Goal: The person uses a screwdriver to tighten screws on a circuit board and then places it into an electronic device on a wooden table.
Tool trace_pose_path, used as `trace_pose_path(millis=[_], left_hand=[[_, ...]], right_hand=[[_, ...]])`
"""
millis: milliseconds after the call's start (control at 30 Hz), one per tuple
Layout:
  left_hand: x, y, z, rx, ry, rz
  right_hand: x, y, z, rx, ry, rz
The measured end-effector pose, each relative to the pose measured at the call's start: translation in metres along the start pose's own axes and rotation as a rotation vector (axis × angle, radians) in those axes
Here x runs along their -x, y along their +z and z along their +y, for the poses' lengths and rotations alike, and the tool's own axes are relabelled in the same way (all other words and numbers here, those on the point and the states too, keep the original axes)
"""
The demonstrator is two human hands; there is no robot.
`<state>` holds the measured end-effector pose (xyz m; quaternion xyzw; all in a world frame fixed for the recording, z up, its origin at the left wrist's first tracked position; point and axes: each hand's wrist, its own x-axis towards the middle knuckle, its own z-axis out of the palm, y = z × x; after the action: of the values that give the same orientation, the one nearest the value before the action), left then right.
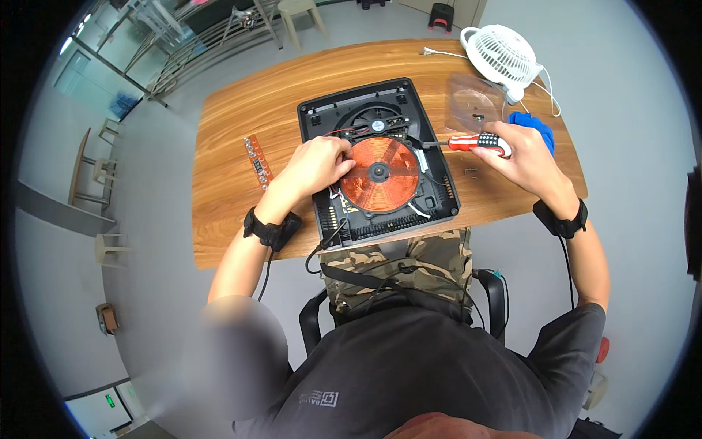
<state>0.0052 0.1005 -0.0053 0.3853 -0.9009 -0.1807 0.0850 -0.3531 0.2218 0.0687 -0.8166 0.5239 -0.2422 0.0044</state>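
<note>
An opened induction cooker [439, 197] lies on the table in front of me, its black casing showing a round copper coil [398, 179] and, beyond it, a cooling fan [358, 117]. At the coil's left rim my left hand [320, 167] rests with curled fingers; whatever they pinch is hidden. My right hand [523, 155] grips a screwdriver [462, 143] with a red, white and black handle. Its shaft points left, the tip close to the coil's upper right edge. Whether that tip touches a screw cannot be made out.
A narrow orange circuit board [257, 159] lies left of the casing. Several small screws [470, 173] are to its right. Farther back are a clear plastic tray [468, 99], a blue cloth [540, 128] and a white fan [503, 55] with its cord. A black cable [316, 256] hangs at the table's front edge.
</note>
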Motion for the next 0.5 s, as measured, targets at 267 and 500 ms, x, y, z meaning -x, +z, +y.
trace_pose_path(millis=[267,500], left_hand=[[-0.005,0.014,0.002,0.003,0.085,0.019],[-0.012,0.02,0.021,0.066,0.218,-0.037]], right_hand=[[0.016,0.007,0.017,-0.056,0.016,0.01],[0.023,0.013,0.028,-0.089,0.025,0.018]])
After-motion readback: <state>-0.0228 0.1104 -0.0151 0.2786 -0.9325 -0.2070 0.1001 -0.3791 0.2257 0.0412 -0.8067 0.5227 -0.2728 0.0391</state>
